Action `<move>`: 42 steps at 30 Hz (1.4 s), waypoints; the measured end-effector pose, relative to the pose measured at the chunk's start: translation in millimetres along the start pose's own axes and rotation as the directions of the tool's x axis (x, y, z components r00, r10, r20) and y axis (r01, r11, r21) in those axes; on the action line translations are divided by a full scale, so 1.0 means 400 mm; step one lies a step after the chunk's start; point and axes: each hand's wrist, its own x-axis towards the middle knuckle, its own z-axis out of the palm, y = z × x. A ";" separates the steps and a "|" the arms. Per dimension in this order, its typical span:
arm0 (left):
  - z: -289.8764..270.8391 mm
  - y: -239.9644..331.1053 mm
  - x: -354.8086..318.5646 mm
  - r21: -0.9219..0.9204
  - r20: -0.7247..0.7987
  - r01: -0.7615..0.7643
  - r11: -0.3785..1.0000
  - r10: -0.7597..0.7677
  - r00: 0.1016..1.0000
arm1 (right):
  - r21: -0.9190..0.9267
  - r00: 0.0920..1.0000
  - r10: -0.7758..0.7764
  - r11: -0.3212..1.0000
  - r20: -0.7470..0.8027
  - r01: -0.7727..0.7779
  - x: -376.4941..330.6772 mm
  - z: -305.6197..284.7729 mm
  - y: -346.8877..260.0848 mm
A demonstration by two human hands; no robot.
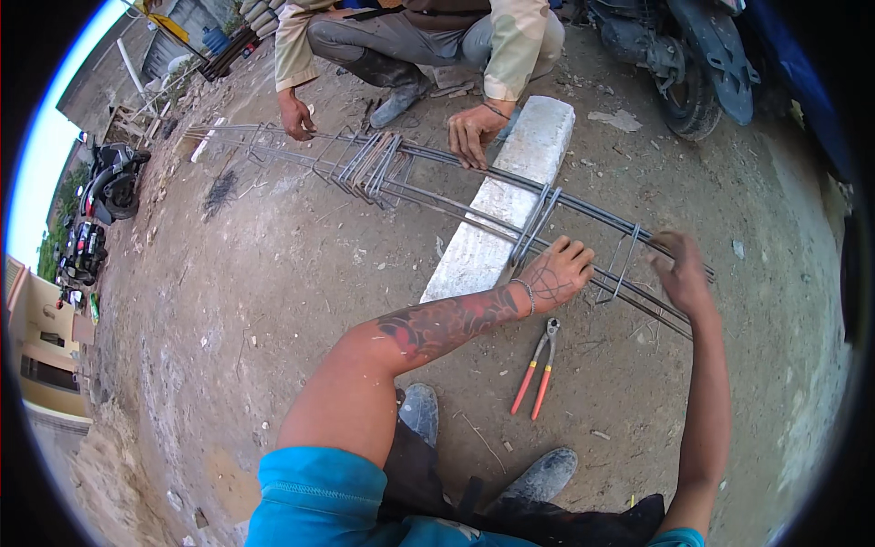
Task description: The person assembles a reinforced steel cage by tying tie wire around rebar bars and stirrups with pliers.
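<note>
Long steel rebars (465, 215) run from far left to near right, ringed by bent wire stirrups (536, 223). My left hand (558, 272), at the end of a tattooed forearm, is closed over the near bars just right of a stirrup pair. Another stirrup (623, 262) stands tilted between my hands. My right hand (680, 273), slightly blurred, is beside the right ends of the bars, its thumb and fingers apart. On the ground below lie pincers (538, 369) with red handles. Farther left, a bunch of stirrups (372, 167) hangs around the bars.
A white concrete block (530, 146) supports the bars. Across from me a crouching person has one hand (478, 135) on the bars and the other (296, 116) near them. A motorbike (679, 64) stands at the upper right, others at far left. My boots (542, 474) are below.
</note>
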 end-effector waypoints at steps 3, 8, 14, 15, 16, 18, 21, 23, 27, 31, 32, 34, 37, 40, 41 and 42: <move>0.010 0.010 -0.007 0.038 -0.067 0.026 0.999 -0.024 0.997 | -0.216 0.978 0.148 0.960 -0.147 -0.177 -0.016 0.004 0.113; 0.026 0.014 -0.005 0.041 -0.101 0.012 0.999 -0.008 0.995 | -0.318 0.960 0.208 0.912 -0.186 -0.259 -0.053 0.011 0.131; 0.030 0.010 -0.003 0.059 -0.155 -0.008 0.998 0.017 0.988 | -0.386 0.941 0.233 0.867 -0.246 -0.316 -0.041 0.025 0.126; 0.030 0.011 -0.008 0.059 -0.137 -0.006 0.998 0.014 0.991 | -0.427 0.948 0.150 0.865 -0.281 -0.263 -0.043 0.029 0.119; 0.031 0.011 -0.013 0.058 -0.118 -0.004 0.998 0.010 0.993 | -0.468 0.948 0.064 0.858 -0.312 -0.212 -0.043 0.033 0.111; 0.033 0.015 -0.020 0.068 -0.129 0.002 0.998 0.007 0.992 | -0.473 0.954 0.115 0.848 -0.276 -0.239 -0.046 0.035 0.101; 0.032 0.016 -0.032 0.085 -0.153 -0.002 0.996 0.015 0.988 | -0.466 0.955 0.184 0.841 -0.232 -0.275 -0.044 0.038 0.102; 0.031 0.014 -0.037 0.094 -0.162 -0.005 0.996 0.020 0.987 | -0.452 0.955 0.197 0.847 -0.220 -0.279 -0.044 0.043 0.117; 0.030 0.014 -0.039 0.033 -0.156 -0.007 0.999 0.012 0.988 | -0.420 0.957 0.164 0.871 -0.240 -0.254 -0.042 0.055 0.143; 0.033 -0.004 -0.041 -0.015 -0.177 0.093 0.996 -0.094 0.980 | -0.391 0.957 0.166 0.885 -0.238 -0.251 -0.041 0.049 0.145; 0.033 -0.011 -0.041 -0.010 -0.174 0.097 0.995 -0.097 0.980 | -0.388 0.958 0.163 0.888 -0.236 -0.246 -0.040 0.045 0.142; 0.034 -0.026 -0.041 -0.059 -0.135 0.097 0.994 -0.105 0.985 | -0.397 0.960 0.183 0.882 -0.211 -0.255 -0.039 0.038 0.134; 0.046 -0.030 -0.043 -0.036 -0.123 0.135 0.990 -0.138 0.983 | -0.390 0.966 0.139 0.895 -0.219 -0.217 -0.037 0.045 0.155; 0.054 -0.027 -0.032 -0.055 -0.142 0.126 0.991 -0.132 0.981 | -0.413 0.961 0.235 0.868 -0.148 -0.276 -0.045 0.034 0.163; 0.058 -0.031 -0.037 -0.054 -0.127 0.126 0.991 -0.132 0.983 | -0.405 0.963 0.226 0.874 -0.147 -0.267 -0.041 0.039 0.151; 0.062 -0.032 -0.043 -0.041 -0.124 0.132 0.990 -0.136 0.983 | -0.429 0.969 0.108 0.882 -0.222 -0.196 -0.038 0.046 0.133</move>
